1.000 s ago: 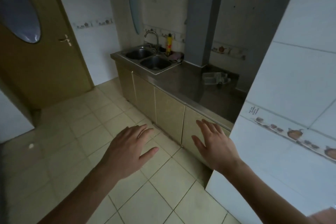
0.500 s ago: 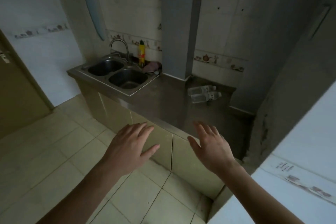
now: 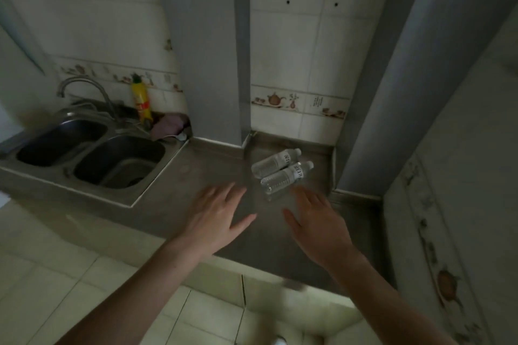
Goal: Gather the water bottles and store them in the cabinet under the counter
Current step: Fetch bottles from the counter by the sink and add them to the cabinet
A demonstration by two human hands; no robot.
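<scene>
1. Both hands are now reaching over the counter (image 3: 196, 176), having come in from above the floor tiles.
2. The left hand (image 3: 215, 218) and right hand (image 3: 316, 224) are hovering flat, fingers spread, holding nothing.
3. Two clear plastic water bottles (image 3: 281, 171) are lying side by side, touching, just beyond the right hand's fingertips.
4. A steel double sink (image 3: 92, 154) and a yellow bottle (image 3: 141, 101) are sitting well to the left.

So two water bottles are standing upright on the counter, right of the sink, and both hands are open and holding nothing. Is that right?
Not quite. In the head view the two water bottles lie on their sides, side by side on the counter. The rest holds: they are right of the sink, and the left hand and right hand are open, empty.
</scene>
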